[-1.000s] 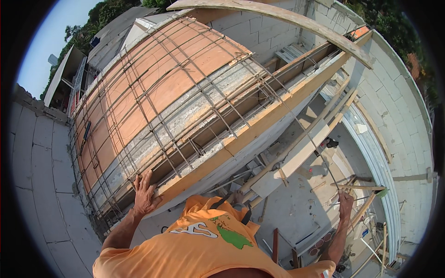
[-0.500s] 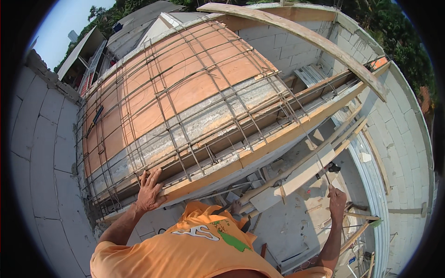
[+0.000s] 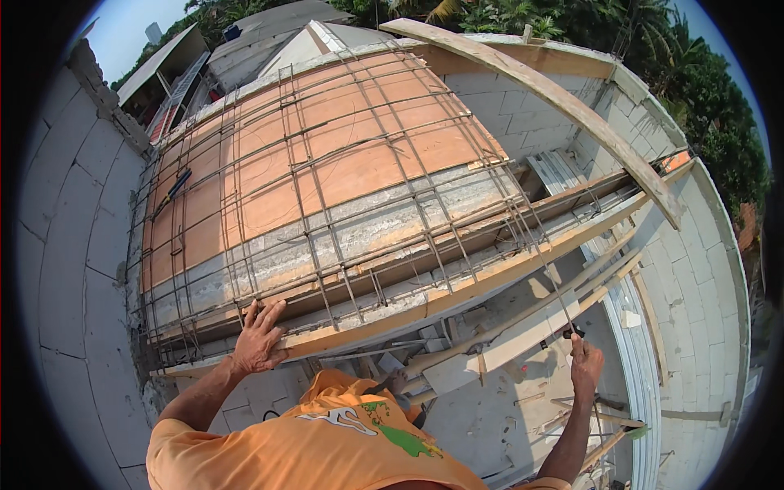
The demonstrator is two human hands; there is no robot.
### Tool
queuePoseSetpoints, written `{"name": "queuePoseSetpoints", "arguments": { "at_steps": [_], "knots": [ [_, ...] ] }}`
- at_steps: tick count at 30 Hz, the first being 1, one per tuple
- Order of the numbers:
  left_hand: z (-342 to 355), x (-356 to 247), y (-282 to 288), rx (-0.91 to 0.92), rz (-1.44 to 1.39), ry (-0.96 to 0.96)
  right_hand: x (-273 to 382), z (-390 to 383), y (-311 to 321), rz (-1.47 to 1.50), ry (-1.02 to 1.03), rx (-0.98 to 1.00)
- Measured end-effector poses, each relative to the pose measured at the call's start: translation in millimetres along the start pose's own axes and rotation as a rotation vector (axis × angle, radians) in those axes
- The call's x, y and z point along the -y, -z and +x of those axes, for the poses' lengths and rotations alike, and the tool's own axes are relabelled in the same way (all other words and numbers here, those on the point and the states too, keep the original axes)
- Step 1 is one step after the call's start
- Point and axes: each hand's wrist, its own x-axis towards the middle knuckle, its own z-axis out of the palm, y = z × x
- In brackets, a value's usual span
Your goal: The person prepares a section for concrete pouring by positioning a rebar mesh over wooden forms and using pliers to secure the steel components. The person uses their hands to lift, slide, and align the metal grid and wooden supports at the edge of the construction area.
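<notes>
My right hand (image 3: 586,366) is closed around a thin steel rod (image 3: 559,287), out to the right of the formwork. The rod slants up and left to the edge of the rebar grid (image 3: 331,230), and its lower end hangs below my fist. Fingers spread, my left hand (image 3: 258,345) rests on the near edge of the wooden formwork board (image 3: 384,321), fingertips by the lowest bars. Beneath the grid lie orange plywood (image 3: 265,200) and a rough grey concrete strip (image 3: 286,243). Pliers with dark handles (image 3: 174,190) lie at the grid's left.
A long plank (image 3: 539,94) crosses the far right corner. Block walls stand at left (image 3: 61,269) and right (image 3: 694,302). Below the formwork edge is a drop to a littered floor, with wooden poles (image 3: 608,290) and metal channels (image 3: 637,359).
The whole view has shifted slightly. My right hand still grips the rod, a little lower and further left in the picture; my left hand stays on the formwork edge.
</notes>
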Motion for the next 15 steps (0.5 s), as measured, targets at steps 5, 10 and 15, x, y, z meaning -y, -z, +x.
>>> {"name": "queuePoseSetpoints", "arguments": {
  "at_steps": [5,10,15],
  "knots": [
    [1,-2,3,0.002,0.009,-0.008,1,8,0,0.224,-0.068,0.094],
    [2,-3,7,0.003,-0.015,-0.008,5,25,-20,0.421,-0.166,0.281],
    [5,0,2,-0.020,-0.042,-0.027,14,63,-42,0.426,-0.165,0.351]
  ]
}}
